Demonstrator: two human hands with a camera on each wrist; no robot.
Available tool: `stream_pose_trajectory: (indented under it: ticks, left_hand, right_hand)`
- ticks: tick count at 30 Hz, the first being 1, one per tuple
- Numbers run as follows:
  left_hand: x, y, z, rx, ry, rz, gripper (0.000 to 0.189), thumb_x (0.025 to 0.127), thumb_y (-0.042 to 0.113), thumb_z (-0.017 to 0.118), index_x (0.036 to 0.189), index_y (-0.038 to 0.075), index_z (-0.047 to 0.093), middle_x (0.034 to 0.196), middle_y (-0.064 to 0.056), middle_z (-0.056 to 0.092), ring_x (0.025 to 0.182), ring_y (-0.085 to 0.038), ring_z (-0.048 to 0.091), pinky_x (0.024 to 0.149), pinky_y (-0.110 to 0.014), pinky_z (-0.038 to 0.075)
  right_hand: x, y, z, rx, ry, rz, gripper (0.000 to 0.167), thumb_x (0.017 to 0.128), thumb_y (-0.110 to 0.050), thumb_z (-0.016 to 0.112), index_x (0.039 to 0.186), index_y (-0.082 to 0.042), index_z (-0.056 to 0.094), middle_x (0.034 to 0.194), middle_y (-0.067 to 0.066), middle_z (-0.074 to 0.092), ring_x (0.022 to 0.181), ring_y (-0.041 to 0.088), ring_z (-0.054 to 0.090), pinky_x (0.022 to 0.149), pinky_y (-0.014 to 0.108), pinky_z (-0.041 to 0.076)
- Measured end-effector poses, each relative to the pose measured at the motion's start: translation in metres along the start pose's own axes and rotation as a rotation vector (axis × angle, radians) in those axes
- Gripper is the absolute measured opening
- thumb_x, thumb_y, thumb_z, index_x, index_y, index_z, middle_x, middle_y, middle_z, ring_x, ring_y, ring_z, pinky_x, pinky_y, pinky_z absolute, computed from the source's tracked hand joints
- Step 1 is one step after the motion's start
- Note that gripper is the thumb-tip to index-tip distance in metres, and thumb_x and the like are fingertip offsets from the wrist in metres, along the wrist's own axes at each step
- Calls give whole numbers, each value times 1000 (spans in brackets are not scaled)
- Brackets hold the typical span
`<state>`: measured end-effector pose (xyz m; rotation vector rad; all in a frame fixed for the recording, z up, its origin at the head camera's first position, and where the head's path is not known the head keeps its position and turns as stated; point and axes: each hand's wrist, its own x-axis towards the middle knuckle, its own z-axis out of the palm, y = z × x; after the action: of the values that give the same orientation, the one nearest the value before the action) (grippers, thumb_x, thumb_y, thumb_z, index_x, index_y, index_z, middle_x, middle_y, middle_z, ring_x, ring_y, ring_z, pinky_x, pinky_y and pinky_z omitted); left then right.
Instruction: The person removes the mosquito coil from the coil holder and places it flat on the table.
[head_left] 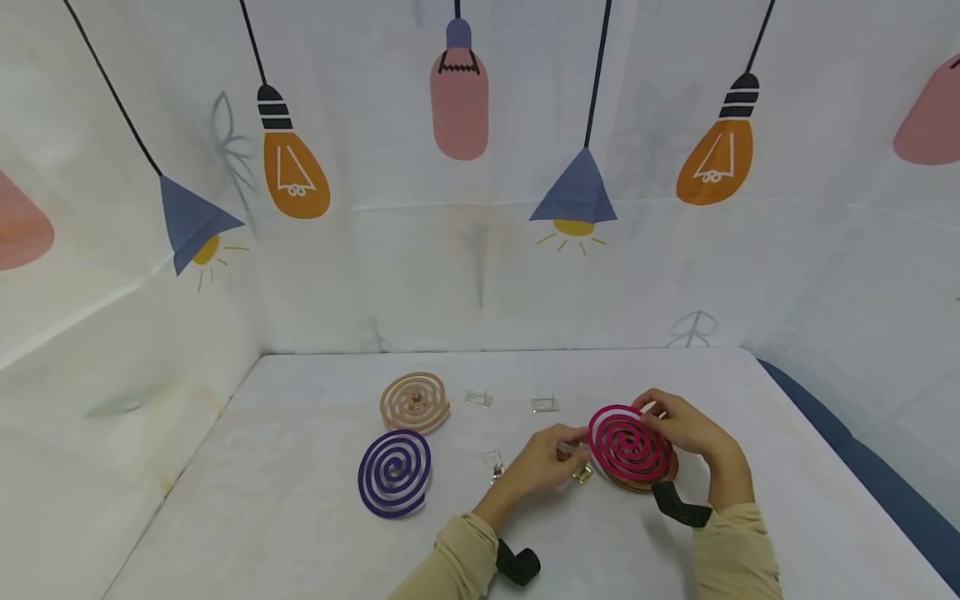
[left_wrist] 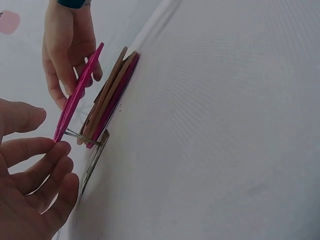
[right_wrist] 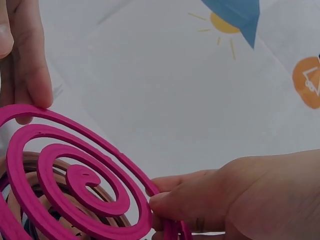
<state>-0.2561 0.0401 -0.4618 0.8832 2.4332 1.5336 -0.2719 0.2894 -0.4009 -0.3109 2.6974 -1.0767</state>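
A pink mosquito coil [head_left: 628, 442] is raised at a tilt between both hands. My right hand [head_left: 686, 425] pinches its right rim between thumb and fingers, seen closely in the right wrist view. At the left rim my left hand [head_left: 543, 458] has its fingertips on either side of the edge, the other fingers loosely bent. Under the raised coil lies a stack of brown and pink coils [left_wrist: 112, 95]. A small metal coil stand [head_left: 583, 473] sits beside the stack, just under the left fingers. Its thin prongs [left_wrist: 82, 136] reach toward the coil's lower edge in the left wrist view.
On the left of the white table [head_left: 300, 500] are a tan coil [head_left: 415, 402] and a purple coil [head_left: 394, 473], their edges close together. More metal stands lie between them and the hands, including one [head_left: 477, 398] at the back and another [head_left: 545, 404] beside it.
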Motion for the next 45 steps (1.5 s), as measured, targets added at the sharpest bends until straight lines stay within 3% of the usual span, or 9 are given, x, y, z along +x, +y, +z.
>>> stream_pose_trajectory:
  ticks: [11, 20, 27, 35, 45]
  left_hand:
    - [0, -1, 1, 17, -4, 18, 37, 92, 15, 60, 126, 3, 59, 115, -11, 65, 95, -7, 62, 76, -10, 49]
    - [1, -2, 5, 53, 2, 34, 34, 93, 13, 56, 125, 2, 60, 113, -11, 66, 99, -11, 63, 78, -10, 48]
    - [0, 1, 4, 135, -1, 63, 33, 94, 13, 53, 125, 4, 61, 116, -9, 66, 85, -1, 56, 73, -10, 46]
    - [-1, 2, 4, 167, -10, 68, 33, 94, 13, 52, 125, 5, 61, 114, -7, 66, 76, 1, 50, 68, -10, 43]
    - [0, -1, 9, 201, -6, 94, 33, 93, 11, 54, 124, 5, 62, 113, -6, 67, 81, 1, 52, 72, -10, 43]
  right_hand:
    - [0, 4, 0, -12, -25, 21, 22, 92, -8, 52, 113, -2, 54, 97, 15, 63, 87, 22, 58, 68, 31, 48]
    - [0, 7, -1, -8, -40, 37, 22, 92, -9, 52, 113, -2, 54, 97, 15, 62, 87, 21, 57, 68, 31, 45]
    - [-2, 7, -2, -23, -47, 32, 22, 93, -10, 52, 113, -1, 54, 97, 17, 63, 85, 21, 58, 68, 31, 46]
    - [-2, 10, -3, -18, -56, 42, 20, 93, -9, 51, 111, -2, 55, 95, 15, 62, 83, 20, 56, 67, 32, 45]
    - [-2, 12, -4, -31, -48, 26, 21, 93, -11, 53, 110, 1, 59, 99, 15, 62, 87, 21, 59, 70, 31, 47]
